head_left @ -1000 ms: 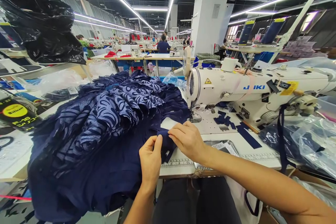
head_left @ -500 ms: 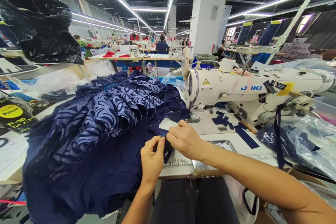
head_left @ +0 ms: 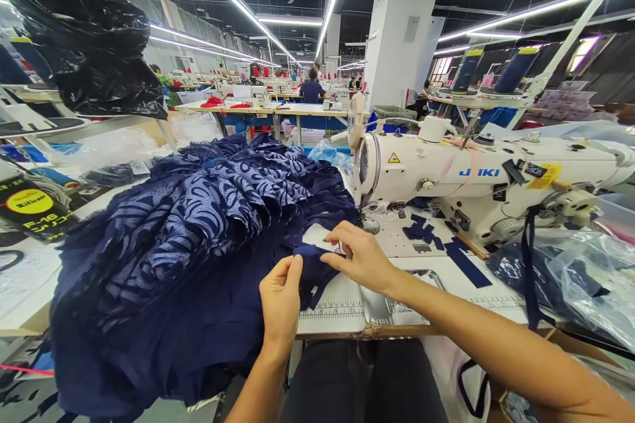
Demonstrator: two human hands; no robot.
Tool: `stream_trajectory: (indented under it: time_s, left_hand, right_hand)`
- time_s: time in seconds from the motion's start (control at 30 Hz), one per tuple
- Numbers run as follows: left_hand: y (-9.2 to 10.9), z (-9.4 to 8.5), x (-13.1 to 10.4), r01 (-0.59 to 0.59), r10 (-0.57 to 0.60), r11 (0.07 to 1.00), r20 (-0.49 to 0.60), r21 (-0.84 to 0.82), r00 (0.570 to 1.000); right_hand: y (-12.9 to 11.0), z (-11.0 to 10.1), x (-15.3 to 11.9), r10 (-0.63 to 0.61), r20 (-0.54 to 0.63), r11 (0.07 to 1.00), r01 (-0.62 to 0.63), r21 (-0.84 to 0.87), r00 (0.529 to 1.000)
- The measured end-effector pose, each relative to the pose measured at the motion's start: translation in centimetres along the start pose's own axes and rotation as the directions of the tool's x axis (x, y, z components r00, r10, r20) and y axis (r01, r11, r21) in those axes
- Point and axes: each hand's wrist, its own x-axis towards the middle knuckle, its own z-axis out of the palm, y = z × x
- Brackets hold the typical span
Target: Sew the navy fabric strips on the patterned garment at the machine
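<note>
A folded section of thin navy blue fabric (head_left: 312, 252) lies just above the front edge of the white worktop (head_left: 342, 325), left of the machine. The left hand (head_left: 280, 294) pinches its near side, thumb pressed against the bent index finger. The right hand (head_left: 366, 261) has its thumb and index finger parted, the thumb tip at the fabric's right edge; whether it presses there I cannot tell.

To the left, a large heap of navy cloth with pale blue swirl patterns (head_left: 213, 208) covers the worktop and hangs over its front edge. A printed ruler strip (head_left: 340, 310) runs along that edge below the hands. A shallow silver metal tray (head_left: 435, 275) sits under the right forearm, near the front edge.

Beyond the right hand stands a white JUKI sewing machine (head_left: 407, 175), with open room between its needle area and the fingertips. Small navy fabric scraps (head_left: 421, 230) and 1 longer navy strip (head_left: 469, 266) lie right of the needle area. A crumpled clear plastic bag (head_left: 588, 268) bounds the worktop's right end.
</note>
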Motion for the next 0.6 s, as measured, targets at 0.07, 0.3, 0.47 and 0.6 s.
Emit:
stream_trajectory:
  time_s: [0.07,0.3,0.47,0.6]
  left_hand:
    - [0.1,-0.1,-0.1,-0.019,0.019,0.999,-0.001,0.032,1.000]
    - [0.5,-0.1,0.0,-0.003,0.002,1.000,0.018,0.026,1.000]
    - [0.4,0.0,-0.1,-0.005,0.004,0.999,0.016,0.037,1.000]
    - [0.6,0.1,-0.4,-0.031,0.030,0.995,0.012,0.091,0.999]
  right_hand:
    - [-0.2,0.4,0.1,0.015,0.033,0.999,-0.016,0.052,0.999]
    - [-0.9,1.0,-0.6,-0.009,-0.026,0.992,0.012,0.126,1.000]
    - [-1.2,0.8,-0.8,-0.176,-0.106,0.982,0.182,0.049,0.979]
    - [-0.6,1.0,-0.4,-0.255,-0.069,0.945,0.234,-0.230,0.964]
